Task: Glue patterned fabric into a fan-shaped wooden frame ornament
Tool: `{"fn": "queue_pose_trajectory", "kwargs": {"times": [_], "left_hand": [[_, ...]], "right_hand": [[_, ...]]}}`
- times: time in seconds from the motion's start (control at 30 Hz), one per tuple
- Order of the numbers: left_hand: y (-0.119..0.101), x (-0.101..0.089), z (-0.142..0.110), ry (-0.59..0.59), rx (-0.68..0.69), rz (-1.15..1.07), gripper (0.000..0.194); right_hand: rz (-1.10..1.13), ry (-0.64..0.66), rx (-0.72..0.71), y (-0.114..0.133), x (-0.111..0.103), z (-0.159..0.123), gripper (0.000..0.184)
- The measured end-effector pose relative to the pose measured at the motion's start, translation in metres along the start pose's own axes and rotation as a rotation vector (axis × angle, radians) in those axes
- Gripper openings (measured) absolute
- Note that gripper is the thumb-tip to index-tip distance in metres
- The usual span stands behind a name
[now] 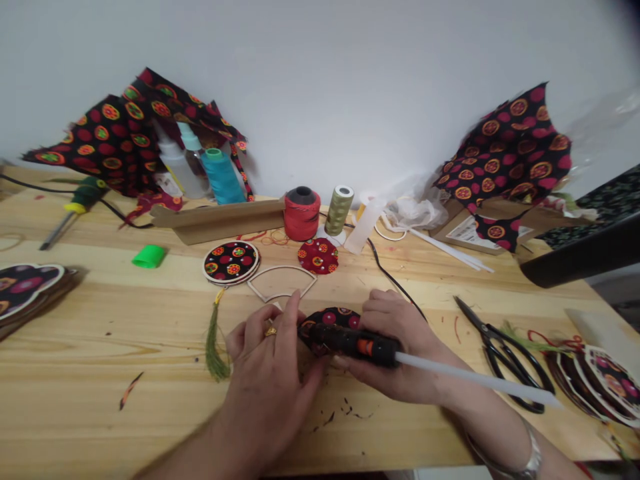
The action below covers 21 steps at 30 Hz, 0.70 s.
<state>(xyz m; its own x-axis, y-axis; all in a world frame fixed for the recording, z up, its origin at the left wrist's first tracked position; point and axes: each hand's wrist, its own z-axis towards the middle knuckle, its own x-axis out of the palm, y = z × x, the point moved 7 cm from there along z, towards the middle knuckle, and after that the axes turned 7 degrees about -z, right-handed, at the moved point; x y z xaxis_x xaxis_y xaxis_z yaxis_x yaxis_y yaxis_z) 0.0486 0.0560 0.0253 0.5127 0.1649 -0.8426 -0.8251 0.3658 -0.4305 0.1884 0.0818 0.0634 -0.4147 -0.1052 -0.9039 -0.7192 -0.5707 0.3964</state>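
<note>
My right hand is wrapped round a black glue gun with an orange mark, its nozzle pointing left. A long white glue stick sticks out of its back end. Under the gun lies a dark flower-patterned fabric piece, partly hidden. My left hand, with a ring on one finger, bends over the piece's left side; its fingertips press at the edge near the nozzle. Just beyond the left fingers sits a fan-shaped thin frame. A round patterned disc with a green tassel rests to the left.
Black scissors and stacked framed pieces lie at right. A red thread spool, olive spool and blue spool stand behind. At left are a screwdriver and green cap. A black cable runs behind my right hand.
</note>
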Motion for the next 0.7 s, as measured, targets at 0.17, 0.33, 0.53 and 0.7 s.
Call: {"fn": "queue_pose_trajectory", "kwargs": {"times": [0.17, 0.33, 0.53, 0.7], "left_hand": [[-0.0004, -0.0005, -0.0005, -0.001, -0.001, -0.01, 0.082], [-0.0003, -0.0009, -0.0007, -0.007, -0.002, -0.006, 0.082], [-0.001, 0.0, -0.0011, -0.003, -0.001, 0.014, 0.075], [-0.001, 0.0002, -0.0017, 0.02, 0.007, 0.013, 0.079]], "right_hand": [[0.0, -0.01, -0.005, 0.0021, -0.0001, 0.0007, 0.029], [-0.006, 0.005, 0.004, -0.0005, 0.0004, -0.0041, 0.034], [0.006, -0.008, 0.023, -0.0015, 0.0007, -0.0043, 0.033], [0.025, -0.03, -0.008, 0.0033, -0.0009, -0.0049, 0.031]]}}
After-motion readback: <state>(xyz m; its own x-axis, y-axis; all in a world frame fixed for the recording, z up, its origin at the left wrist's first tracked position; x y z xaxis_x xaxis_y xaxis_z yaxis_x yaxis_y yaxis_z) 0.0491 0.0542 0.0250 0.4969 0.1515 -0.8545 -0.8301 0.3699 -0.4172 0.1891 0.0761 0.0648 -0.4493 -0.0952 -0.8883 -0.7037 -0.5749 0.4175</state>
